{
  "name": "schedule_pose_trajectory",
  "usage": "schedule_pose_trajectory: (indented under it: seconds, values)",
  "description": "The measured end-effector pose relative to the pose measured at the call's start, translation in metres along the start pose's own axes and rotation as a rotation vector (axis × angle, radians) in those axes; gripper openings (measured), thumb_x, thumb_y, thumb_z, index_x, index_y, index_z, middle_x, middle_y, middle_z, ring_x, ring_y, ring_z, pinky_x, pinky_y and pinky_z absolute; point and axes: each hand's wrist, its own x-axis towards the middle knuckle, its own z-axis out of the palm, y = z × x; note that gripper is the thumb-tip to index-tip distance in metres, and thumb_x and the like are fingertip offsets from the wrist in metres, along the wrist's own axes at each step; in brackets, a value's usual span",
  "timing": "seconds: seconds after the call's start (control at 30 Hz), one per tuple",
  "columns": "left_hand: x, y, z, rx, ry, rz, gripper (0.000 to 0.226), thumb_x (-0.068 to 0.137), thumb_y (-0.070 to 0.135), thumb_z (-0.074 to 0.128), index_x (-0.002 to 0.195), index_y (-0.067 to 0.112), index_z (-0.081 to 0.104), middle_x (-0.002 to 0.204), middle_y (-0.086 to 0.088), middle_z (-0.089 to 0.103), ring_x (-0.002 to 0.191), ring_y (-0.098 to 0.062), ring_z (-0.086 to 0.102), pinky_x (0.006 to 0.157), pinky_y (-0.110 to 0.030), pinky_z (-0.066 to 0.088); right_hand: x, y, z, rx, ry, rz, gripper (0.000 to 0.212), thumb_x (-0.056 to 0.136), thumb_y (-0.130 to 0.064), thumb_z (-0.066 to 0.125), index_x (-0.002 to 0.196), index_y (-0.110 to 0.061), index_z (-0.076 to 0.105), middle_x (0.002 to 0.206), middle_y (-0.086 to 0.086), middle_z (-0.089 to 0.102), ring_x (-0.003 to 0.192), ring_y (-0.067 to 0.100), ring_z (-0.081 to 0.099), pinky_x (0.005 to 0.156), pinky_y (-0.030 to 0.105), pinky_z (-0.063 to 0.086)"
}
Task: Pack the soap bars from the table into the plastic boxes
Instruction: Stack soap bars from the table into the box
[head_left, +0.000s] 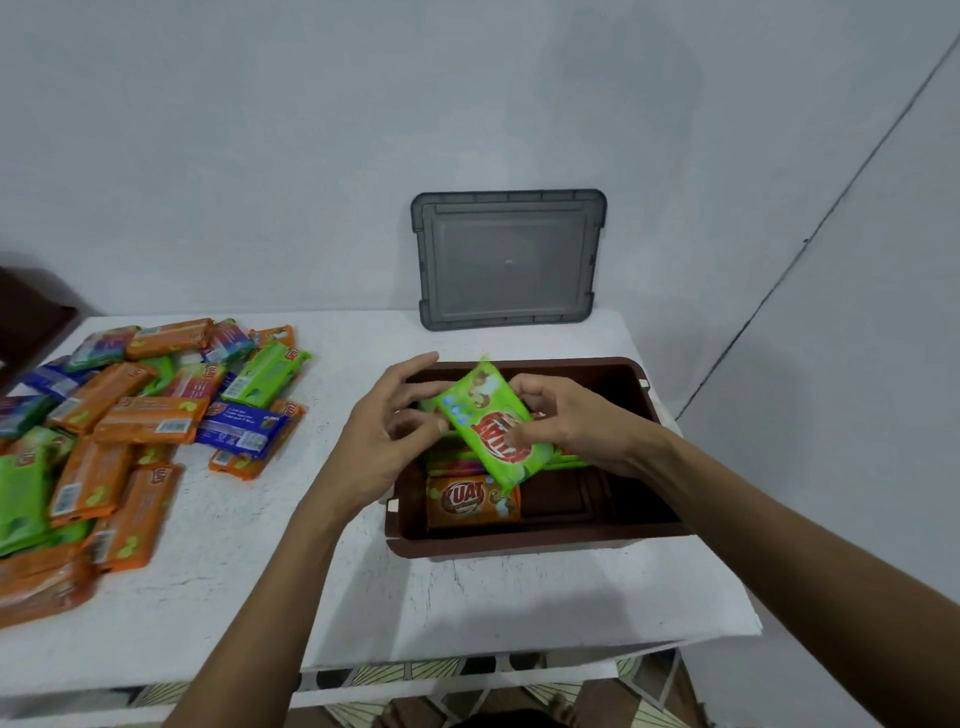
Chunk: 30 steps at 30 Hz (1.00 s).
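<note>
Right hand: fingers curled over the right edge of the green bar, thumb on its printed face. Firm clamp on the bar.

Left hand: thumb tip touches the bar's left edge. Its fingers are loosely extended and reach towards the far end, partly behind the wrapper. Cannot tell whether this hand grips or only steadies.

Green bar: held between both hands, tilted, printed face up, long axis running diagonally from far-left to near-right. It is in the air, above the box's open top, and does not look to be resting on the contents.

Directly under the grip: packed bars, green and pink wrappers, in the left half of the box.

Just nearer than the grip, still in the box: an orange bar, label up, against the left wall. To its right, below the right wrist, bare box floor.

Beyond the grip: grey lid, standing on its edge on the table, leaning on the wall.

Well left of the grip, past the left forearm: pile of unpacked bars on the table, orange, green and blue, overlapping, most with the barcode side up. The pile and the box are apart, with bare tabletop between them.
</note>
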Motion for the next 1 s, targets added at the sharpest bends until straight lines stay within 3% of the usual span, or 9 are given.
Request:
schedule_pose_trajectory:
  seconds: [0.1, 0.2, 0.27, 0.43, 0.57, 0.67, 0.77, 1.0]
  values:
    - [0.002, -0.007, -0.003, 0.156, 0.071, 0.058, 0.038, 0.092, 0.014, 0.062, 0.127, 0.028, 0.055, 0.119, 0.013, 0.065, 0.102, -0.013, 0.064, 0.086, -0.032, 0.055, -0.006, 0.005, -0.008, 0.085, 0.050, 0.051, 0.035, 0.086, 0.004, 0.065, 0.118, -0.009, 0.056, 0.117, 0.009, 0.069, 0.105, 0.023, 0.069, 0.087, 0.039, 0.057]
    - [0.002, -0.015, -0.008, 0.328, 0.132, 0.114, 0.031, 0.093, 0.015, 0.059, 0.120, 0.030, 0.060, 0.116, 0.017, 0.064, 0.104, -0.004, 0.061, 0.084, -0.024, 0.052, -0.015, 0.012, -0.017, 0.041, 0.159, 0.056, 0.023, 0.084, -0.006, 0.071, 0.100, -0.005, 0.054, 0.103, 0.009, 0.074, 0.097, 0.023, 0.072, 0.085, 0.041, 0.057]
    - [0.000, -0.020, -0.010, 0.427, 0.139, 0.132, 0.031, 0.093, 0.017, 0.059, 0.120, 0.031, 0.059, 0.117, 0.017, 0.062, 0.107, 0.001, 0.057, 0.085, -0.021, 0.049, -0.022, 0.015, -0.024, -0.085, 0.230, 0.050, 0.028, 0.083, -0.009, 0.074, 0.098, -0.009, 0.050, 0.098, 0.007, 0.073, 0.089, 0.021, 0.072, 0.074, 0.039, 0.058]
    - [-0.002, -0.033, -0.010, 0.595, 0.104, 0.191, 0.030, 0.093, 0.015, 0.059, 0.121, 0.024, 0.060, 0.129, 0.008, 0.056, 0.116, -0.001, 0.047, 0.091, -0.021, 0.044, -0.039, 0.023, -0.034, -0.219, 0.187, 0.047, 0.062, 0.085, -0.005, 0.071, 0.130, -0.038, 0.044, 0.120, -0.007, 0.057, 0.101, 0.017, 0.068, 0.065, 0.033, 0.060]
    - [-0.002, -0.036, -0.009, 0.640, 0.100, 0.210, 0.027, 0.093, 0.019, 0.058, 0.119, 0.023, 0.062, 0.130, 0.009, 0.054, 0.118, -0.002, 0.045, 0.093, -0.022, 0.042, -0.040, 0.032, -0.034, -0.314, 0.200, 0.134, 0.037, 0.088, -0.009, 0.068, 0.118, -0.030, 0.058, 0.126, -0.003, 0.051, 0.107, 0.021, 0.063, 0.070, 0.038, 0.062]
    - [-0.002, -0.035, -0.009, 0.657, 0.096, 0.215, 0.029, 0.092, 0.028, 0.053, 0.119, 0.023, 0.062, 0.130, 0.008, 0.055, 0.117, -0.002, 0.045, 0.093, -0.023, 0.042, -0.039, 0.039, -0.033, -0.349, 0.221, 0.176, 0.035, 0.087, -0.011, 0.069, 0.116, -0.026, 0.058, 0.128, -0.003, 0.051, 0.111, 0.021, 0.060, 0.074, 0.035, 0.062]
    - [-0.003, -0.036, -0.009, 0.680, 0.096, 0.217, 0.026, 0.093, 0.020, 0.058, 0.119, 0.023, 0.062, 0.131, 0.007, 0.055, 0.117, -0.001, 0.043, 0.094, -0.019, 0.039, -0.037, 0.047, -0.034, -0.334, 0.226, 0.209, 0.033, 0.087, -0.009, 0.070, 0.113, -0.027, 0.059, 0.130, -0.001, 0.051, 0.116, 0.021, 0.057, 0.084, 0.039, 0.060]
    - [-0.003, -0.037, -0.009, 0.695, 0.095, 0.208, 0.026, 0.093, 0.022, 0.057, 0.119, 0.022, 0.063, 0.131, 0.006, 0.055, 0.119, -0.001, 0.043, 0.093, -0.008, 0.029, -0.031, 0.060, -0.034, -0.252, 0.241, 0.329, 0.031, 0.088, -0.001, 0.065, 0.109, -0.022, 0.056, 0.130, 0.000, 0.049, 0.116, 0.022, 0.055, 0.081, 0.038, 0.061]
